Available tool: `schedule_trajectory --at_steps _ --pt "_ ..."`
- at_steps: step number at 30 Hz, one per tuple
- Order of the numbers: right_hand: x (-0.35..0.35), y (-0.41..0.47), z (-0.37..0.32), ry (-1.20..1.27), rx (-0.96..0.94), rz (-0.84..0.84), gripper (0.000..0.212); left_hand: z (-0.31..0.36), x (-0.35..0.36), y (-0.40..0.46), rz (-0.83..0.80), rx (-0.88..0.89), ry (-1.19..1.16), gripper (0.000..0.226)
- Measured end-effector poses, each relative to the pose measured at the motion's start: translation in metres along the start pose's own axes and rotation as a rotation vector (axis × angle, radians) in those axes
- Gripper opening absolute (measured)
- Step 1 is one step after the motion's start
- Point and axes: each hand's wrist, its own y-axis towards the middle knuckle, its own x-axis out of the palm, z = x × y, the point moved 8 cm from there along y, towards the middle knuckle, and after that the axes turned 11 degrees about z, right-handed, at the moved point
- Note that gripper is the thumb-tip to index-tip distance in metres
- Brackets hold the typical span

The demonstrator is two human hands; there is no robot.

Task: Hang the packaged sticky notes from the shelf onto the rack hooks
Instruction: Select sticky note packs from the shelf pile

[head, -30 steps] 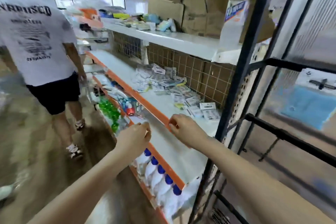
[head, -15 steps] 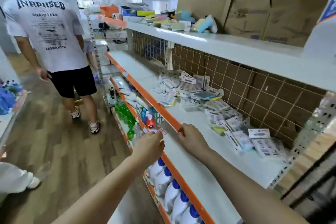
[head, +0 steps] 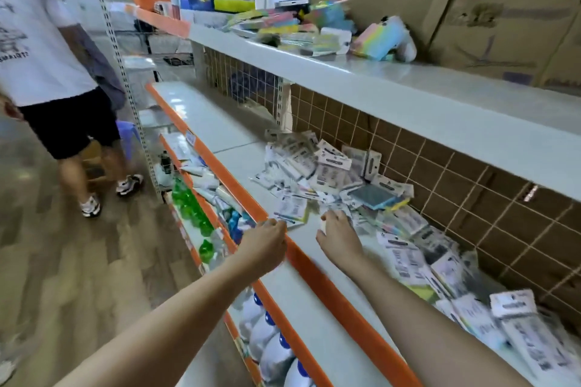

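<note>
Several packaged sticky notes (head: 317, 173) lie in a loose heap on the white middle shelf (head: 220, 122), against the brown grid back wall. More packets (head: 405, 258) trail along the shelf to the right. My left hand (head: 267, 242) hovers at the shelf's orange front edge (head: 314, 270), fingers loosely curled and holding nothing, just short of one white packet (head: 290, 209). My right hand (head: 338, 232) reaches over the shelf to the near side of the heap. Its fingertips are hidden among the packets. No rack or hooks are in view.
A person in a white T-shirt (head: 41, 56) stands in the aisle at left. Green bottles (head: 188, 207) and white blue-capped bottles (head: 270, 342) fill the lower shelf. The top shelf (head: 408, 94) carries colourful packs (head: 314, 28) and cardboard boxes (head: 471, 9).
My view has swung left, away from the black rack and onto the shelf. Both hands have moved forward from the orange edge toward the packets, the right one reaching the heap.
</note>
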Motion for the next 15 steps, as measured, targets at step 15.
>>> schedule_trajectory --at_steps 15 --pt "0.024 0.039 0.046 -0.227 0.28 0.061 0.047 -0.015 0.075 0.11 -0.173 0.441 -0.101 0.048"
